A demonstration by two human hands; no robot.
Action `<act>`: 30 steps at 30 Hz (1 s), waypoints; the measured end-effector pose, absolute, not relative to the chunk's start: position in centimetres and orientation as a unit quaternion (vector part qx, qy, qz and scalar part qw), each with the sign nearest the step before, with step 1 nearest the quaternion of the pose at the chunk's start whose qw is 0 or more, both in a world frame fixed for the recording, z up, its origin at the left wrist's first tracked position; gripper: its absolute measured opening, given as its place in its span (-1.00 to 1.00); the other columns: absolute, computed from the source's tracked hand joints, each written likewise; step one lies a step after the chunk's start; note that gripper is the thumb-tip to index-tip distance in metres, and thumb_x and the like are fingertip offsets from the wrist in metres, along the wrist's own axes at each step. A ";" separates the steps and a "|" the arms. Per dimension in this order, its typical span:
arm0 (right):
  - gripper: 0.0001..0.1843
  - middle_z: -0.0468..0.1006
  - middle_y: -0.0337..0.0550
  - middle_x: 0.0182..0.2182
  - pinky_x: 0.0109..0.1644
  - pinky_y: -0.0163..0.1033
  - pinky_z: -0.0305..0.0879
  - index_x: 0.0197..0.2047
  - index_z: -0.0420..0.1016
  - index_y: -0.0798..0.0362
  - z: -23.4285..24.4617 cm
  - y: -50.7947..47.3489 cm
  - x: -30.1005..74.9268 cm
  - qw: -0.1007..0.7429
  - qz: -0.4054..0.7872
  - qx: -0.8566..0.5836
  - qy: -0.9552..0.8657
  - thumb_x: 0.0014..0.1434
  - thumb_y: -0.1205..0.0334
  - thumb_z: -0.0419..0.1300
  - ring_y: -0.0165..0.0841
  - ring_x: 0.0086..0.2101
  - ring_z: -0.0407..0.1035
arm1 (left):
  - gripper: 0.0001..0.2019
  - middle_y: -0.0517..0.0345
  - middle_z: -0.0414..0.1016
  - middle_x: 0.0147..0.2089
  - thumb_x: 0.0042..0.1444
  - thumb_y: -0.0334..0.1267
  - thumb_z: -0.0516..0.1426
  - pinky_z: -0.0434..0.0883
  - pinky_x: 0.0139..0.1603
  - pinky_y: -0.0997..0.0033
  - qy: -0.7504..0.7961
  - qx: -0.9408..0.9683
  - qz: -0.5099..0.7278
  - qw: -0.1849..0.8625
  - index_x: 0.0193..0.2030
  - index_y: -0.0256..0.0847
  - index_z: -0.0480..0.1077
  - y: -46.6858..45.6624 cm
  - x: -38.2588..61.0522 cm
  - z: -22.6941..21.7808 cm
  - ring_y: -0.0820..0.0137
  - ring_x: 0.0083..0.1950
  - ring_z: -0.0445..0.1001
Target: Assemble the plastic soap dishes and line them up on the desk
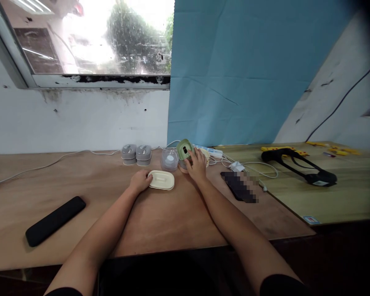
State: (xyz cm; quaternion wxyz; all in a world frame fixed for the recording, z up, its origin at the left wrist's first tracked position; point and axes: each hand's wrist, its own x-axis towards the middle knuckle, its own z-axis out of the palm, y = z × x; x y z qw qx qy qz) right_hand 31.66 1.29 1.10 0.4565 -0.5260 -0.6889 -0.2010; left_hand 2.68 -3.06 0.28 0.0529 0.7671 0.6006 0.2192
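My left hand (139, 181) is closed on the left end of a cream oval lid or shallow tray (162, 180), with the thumb over its rim; the piece is at or just above the tabletop. Further back, my right hand (197, 165) has its fingers on a green rounded-square piece (184, 149) with a dark opening in its middle, tilted toward me. Clear plastic containers (169, 159) stand just left of the green piece. Beneath and behind my right hand are more pale pieces, partly hidden by the fingers.
Two grey lidded containers (128, 154) stand near the wall. A black oblong case (55, 221) lies at left, a partly blurred dark phone-like slab (239, 187) at right. White cables and a power strip (208, 151) run behind. A black headset-like frame (299, 167) rests on the right-hand table.
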 end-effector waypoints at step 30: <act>-0.38 0.43 -0.17 -0.56 -0.34 -0.30 0.14 -0.36 0.34 0.03 0.7 -2.7 25.7 0.447 0.140 -0.428 -0.773 0.26 -0.31 -0.24 -0.32 -0.45 0.33 | -0.38 -0.03 0.51 -0.10 0.14 0.01 0.12 0.41 -0.11 0.29 0.504 0.711 0.485 0.070 0.27 -0.23 0.15 -3.4 2.5 0.1 0.22 -0.13 0.51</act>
